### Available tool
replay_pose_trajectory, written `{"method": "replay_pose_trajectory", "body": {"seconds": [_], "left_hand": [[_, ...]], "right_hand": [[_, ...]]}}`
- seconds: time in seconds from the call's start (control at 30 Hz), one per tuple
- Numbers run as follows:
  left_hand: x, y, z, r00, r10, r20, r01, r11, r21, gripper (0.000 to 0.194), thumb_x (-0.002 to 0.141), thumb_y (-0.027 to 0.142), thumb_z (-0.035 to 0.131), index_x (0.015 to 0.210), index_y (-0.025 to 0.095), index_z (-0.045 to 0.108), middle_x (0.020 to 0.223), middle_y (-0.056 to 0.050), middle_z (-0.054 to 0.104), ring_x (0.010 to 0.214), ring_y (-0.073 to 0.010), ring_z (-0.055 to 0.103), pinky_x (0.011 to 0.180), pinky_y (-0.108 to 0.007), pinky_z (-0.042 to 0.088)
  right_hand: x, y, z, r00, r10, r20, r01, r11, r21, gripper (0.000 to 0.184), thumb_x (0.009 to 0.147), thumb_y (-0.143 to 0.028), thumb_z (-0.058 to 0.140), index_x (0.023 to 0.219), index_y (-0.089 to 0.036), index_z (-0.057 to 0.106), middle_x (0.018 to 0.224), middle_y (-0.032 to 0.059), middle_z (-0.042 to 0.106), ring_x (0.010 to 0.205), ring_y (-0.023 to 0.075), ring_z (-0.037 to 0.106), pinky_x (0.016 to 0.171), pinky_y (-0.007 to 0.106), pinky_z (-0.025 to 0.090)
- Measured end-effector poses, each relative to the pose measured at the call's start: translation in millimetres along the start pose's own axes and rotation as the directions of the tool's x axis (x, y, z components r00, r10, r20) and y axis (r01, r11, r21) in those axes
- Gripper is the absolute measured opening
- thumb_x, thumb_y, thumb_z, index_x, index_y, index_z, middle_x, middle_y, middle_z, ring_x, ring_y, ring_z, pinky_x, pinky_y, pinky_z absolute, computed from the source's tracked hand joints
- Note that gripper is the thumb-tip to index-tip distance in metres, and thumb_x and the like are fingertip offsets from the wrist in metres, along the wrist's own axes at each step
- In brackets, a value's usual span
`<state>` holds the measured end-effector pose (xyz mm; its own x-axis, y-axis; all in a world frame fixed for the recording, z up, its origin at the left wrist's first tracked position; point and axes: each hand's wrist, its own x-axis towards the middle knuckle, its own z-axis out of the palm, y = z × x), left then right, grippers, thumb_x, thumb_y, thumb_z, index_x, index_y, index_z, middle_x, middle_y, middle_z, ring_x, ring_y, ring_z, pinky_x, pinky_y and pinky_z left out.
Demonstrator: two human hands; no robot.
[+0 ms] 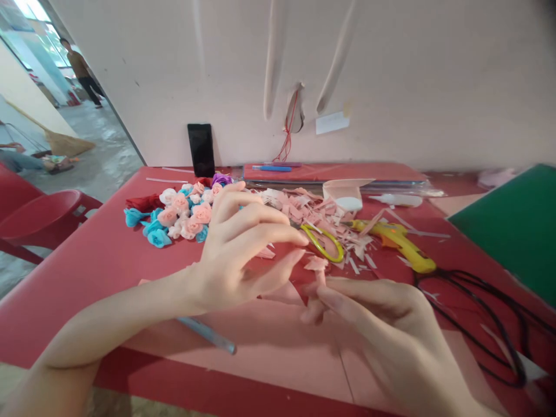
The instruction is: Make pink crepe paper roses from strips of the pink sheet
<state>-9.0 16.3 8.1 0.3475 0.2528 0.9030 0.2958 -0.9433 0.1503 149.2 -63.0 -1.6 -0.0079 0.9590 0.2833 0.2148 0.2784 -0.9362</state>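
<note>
A small pink crepe-paper flower (318, 265) with a narrow stem stands upright in the fingertips of my right hand (386, 324), pinched between thumb and fingers. Just to its left hovers my left hand (243, 249), fingers curved and apart, thumb tip a little away from the index finger, nothing visible between them. Under both hands lies a pink paper sheet (278, 341), with a blue-grey rod (208, 335) on it. Beyond the flower are yellow-handled scissors (332, 250), partly hidden, beside a heap of pink paper scraps (299, 205).
Finished pink, white, blue and purple paper flowers (182, 215) are piled at the left. On the right lie a yellow glue gun (408, 246) with a looping black cable (499, 324), a glue bottle (397, 200) and a green board (516, 226). A phone (201, 150) leans on the wall.
</note>
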Motion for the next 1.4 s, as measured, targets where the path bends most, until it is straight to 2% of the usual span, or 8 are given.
{"method": "replay_pose_trajectory", "body": {"seconds": [0.07,0.17,0.37,0.57,0.77,1.03,1.23,1.4], "left_hand": [[3.0,0.7,-3.1,0.995,0.09,-0.041,-0.084,0.988,0.129,0.006,0.075,0.018,0.06,0.072,0.023,0.059,0.063,0.002,0.065,0.066,-0.0162,0.054,0.081,-0.042,0.044],[4.6,4.4,-6.5,0.983,0.184,-0.019,-0.175,0.956,0.234,0.008,0.072,0.022,0.064,0.065,0.025,0.06,0.055,0.005,0.064,0.06,-0.0158,0.055,0.086,-0.047,0.044],[2.7,8.1,-7.8,0.971,0.238,0.002,-0.229,0.93,0.287,0.01,0.069,0.025,0.068,0.063,0.024,0.06,0.051,0.006,0.063,0.06,-0.0156,0.053,0.091,-0.051,0.044],[4.1,10.7,-8.8,0.972,0.23,0.042,-0.233,0.936,0.265,0.011,0.069,0.023,0.068,0.062,0.026,0.06,0.054,0.005,0.062,0.059,-0.0154,0.053,0.09,-0.051,0.044],[4.4,12.3,-9.8,0.974,0.216,0.068,-0.227,0.94,0.255,0.01,0.07,0.022,0.066,0.063,0.024,0.059,0.055,0.006,0.064,0.059,-0.0153,0.054,0.088,-0.049,0.044],[10.6,16.3,-9.7,0.998,0.031,0.056,-0.033,0.999,0.037,0.017,0.066,0.017,0.067,0.056,0.026,0.058,0.056,0.005,0.06,0.058,-0.0149,0.051,0.091,-0.053,0.04],[12.8,17.6,-11.6,0.99,0.131,0.058,-0.138,0.979,0.151,0.016,0.067,0.015,0.065,0.055,0.024,0.058,0.053,0.005,0.06,0.057,-0.0148,0.051,0.092,-0.055,0.039],[9.4,16.0,-11.1,0.985,0.167,0.051,-0.173,0.968,0.18,0.015,0.068,0.016,0.065,0.057,0.025,0.059,0.056,0.005,0.06,0.058,-0.0147,0.051,0.092,-0.052,0.041]], "right_hand": [[-0.9,-0.5,0.2,1.0,0.006,0.012,-0.005,1.0,-0.014,0.024,0.076,-0.023,0.062,0.052,-0.022,0.068,0.047,-0.0026,0.067,0.044,0.0113,0.063,0.046,0.012,0.051],[-0.4,-2.5,0.7,0.998,-0.057,-0.007,0.056,0.996,-0.072,0.025,0.074,-0.022,0.063,0.048,-0.021,0.066,0.045,-0.003,0.065,0.04,0.0113,0.062,0.043,0.012,0.049],[1.4,-5.6,1.5,0.986,-0.153,-0.063,0.137,0.969,-0.203,0.027,0.075,-0.02,0.061,0.048,-0.019,0.065,0.045,-0.0024,0.065,0.037,0.0104,0.059,0.039,0.012,0.047],[1.5,-3.4,2.3,0.981,-0.177,-0.084,0.158,0.968,-0.194,0.022,0.073,-0.017,0.062,0.052,-0.022,0.069,0.043,-0.0046,0.062,0.037,0.011,0.059,0.038,0.014,0.047],[2.7,-2.6,1.9,0.967,-0.239,-0.086,0.221,0.958,-0.182,0.025,0.071,-0.009,0.062,0.063,-0.029,0.074,0.047,-0.0081,0.065,0.04,0.009,0.061,0.041,0.011,0.049],[1.1,-1.8,3.1,0.953,-0.282,-0.108,0.263,0.951,-0.164,0.028,0.07,-0.006,0.062,0.067,-0.031,0.074,0.05,-0.0063,0.067,0.039,0.0131,0.062,0.038,0.017,0.052],[2.1,-1.4,3.3,0.944,-0.313,-0.104,0.291,0.939,-0.183,0.031,0.07,-0.004,0.061,0.07,-0.033,0.073,0.051,-0.0086,0.066,0.04,0.0089,0.061,0.041,0.012,0.05],[1.3,-1.3,4.7,0.941,-0.32,-0.112,0.296,0.937,-0.185,0.032,0.07,-0.004,0.06,0.068,-0.033,0.072,0.048,-0.0079,0.064,0.036,0.0105,0.057,0.037,0.017,0.049]]}}
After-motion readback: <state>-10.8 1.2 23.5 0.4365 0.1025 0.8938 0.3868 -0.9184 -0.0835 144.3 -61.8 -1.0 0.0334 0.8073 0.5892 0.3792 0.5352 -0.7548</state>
